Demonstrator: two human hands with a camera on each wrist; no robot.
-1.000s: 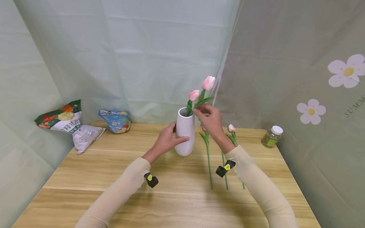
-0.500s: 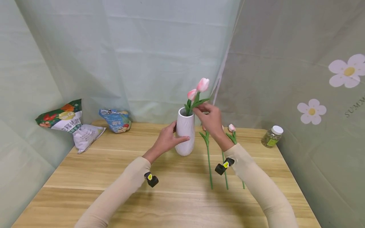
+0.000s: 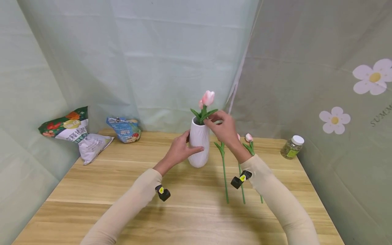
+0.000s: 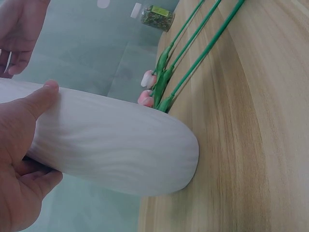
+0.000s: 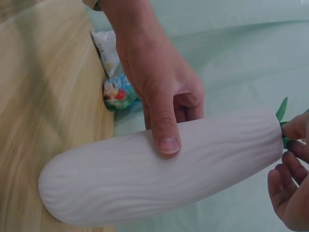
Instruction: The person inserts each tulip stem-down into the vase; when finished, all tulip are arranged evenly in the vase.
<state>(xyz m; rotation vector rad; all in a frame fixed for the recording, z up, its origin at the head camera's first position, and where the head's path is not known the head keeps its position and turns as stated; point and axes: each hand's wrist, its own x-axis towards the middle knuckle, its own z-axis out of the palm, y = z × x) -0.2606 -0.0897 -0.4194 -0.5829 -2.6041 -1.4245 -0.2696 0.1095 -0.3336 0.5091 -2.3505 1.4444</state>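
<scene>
A white ridged vase point(image 3: 199, 146) stands upright on the table, and my left hand point(image 3: 177, 149) grips its side with the thumb across the front. Over its mouth, my right hand point(image 3: 225, 127) pinches a pink tulip point(image 3: 208, 98) by the stem, just below the leaves. Behind that bloom a second pink tulip point(image 3: 200, 104) shows partly, its stem inside the vase. In the right wrist view green leaves point(image 5: 282, 108) stick out past the rim beside the right fingertips. The stems inside the vase point(image 4: 116, 140) are hidden.
Three more tulips point(image 3: 225, 177) lie on the wooden table point(image 3: 183, 217) right of the vase, partly under the right arm. A lidded jar point(image 3: 292, 147) stands at the back right. A blue bag point(image 3: 124, 130) and a larger green-and-white bag point(image 3: 73, 131) sit at the back left.
The right hand has brought its tulip left and lower, so the bloom now overlaps the other one and the leaves sit at the rim. The left hand and vase stay put.
</scene>
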